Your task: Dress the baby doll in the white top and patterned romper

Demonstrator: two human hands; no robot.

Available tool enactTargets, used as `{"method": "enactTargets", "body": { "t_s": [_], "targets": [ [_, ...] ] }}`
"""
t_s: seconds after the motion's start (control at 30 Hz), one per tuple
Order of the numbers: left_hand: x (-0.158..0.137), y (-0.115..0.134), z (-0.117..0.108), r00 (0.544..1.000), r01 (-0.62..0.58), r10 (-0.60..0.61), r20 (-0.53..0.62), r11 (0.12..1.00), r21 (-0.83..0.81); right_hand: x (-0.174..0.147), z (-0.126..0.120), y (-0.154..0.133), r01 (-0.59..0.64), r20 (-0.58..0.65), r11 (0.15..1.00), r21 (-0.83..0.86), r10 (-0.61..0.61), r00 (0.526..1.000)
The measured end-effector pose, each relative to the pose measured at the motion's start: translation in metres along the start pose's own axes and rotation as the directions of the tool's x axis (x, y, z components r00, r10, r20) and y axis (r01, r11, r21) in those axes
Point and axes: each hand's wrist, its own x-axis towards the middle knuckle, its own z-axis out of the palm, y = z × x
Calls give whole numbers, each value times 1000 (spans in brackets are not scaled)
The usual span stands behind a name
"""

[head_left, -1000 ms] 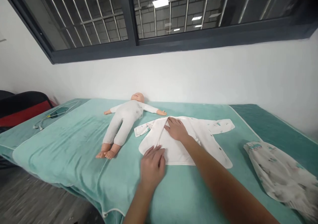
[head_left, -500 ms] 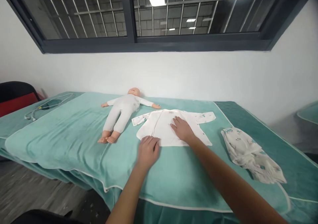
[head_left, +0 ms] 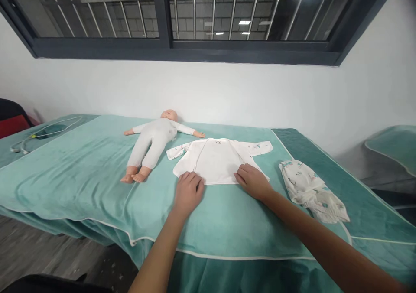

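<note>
A white baby shirt (head_left: 216,163) lies spread flat, its printed sleeves stretched out to both sides and a small label at the neck. My left hand (head_left: 189,191) has its fingers curled together on the near left part of the hem. At the near right part of the hem, my right hand (head_left: 253,180) is closed with bent fingers on the fabric; the fingertips are partly hidden. Beyond the shirt, to the left, a baby doll (head_left: 156,139) in a white body suit lies on its back with arms spread. Right of my right hand rests a crumpled printed baby garment (head_left: 312,191).
A teal blanket (head_left: 81,171) with pale edging covers the bed against the white wall. A looped pale cable (head_left: 48,132) lies at the far left, near a black and red chair (head_left: 14,119). A barred window (head_left: 169,46) is above.
My right hand has moved from the middle of the shirt down to its near right hem, its spread fingers now curled. My left hand stays at the hem. The view has shifted slightly.
</note>
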Motion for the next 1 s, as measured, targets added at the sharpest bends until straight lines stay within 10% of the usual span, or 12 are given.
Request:
{"method": "enactTargets", "body": {
  "t_s": [0.57,1.0],
  "targets": [
    [0,-1,3,997,76,-76,0,997,-33,16,-2,-21,-79,-12,997,18,79,997],
    [0,-7,6,991,136,-136,10,981,-140,94,74,21,-387,162,916,109,367,916]
  ]
}}
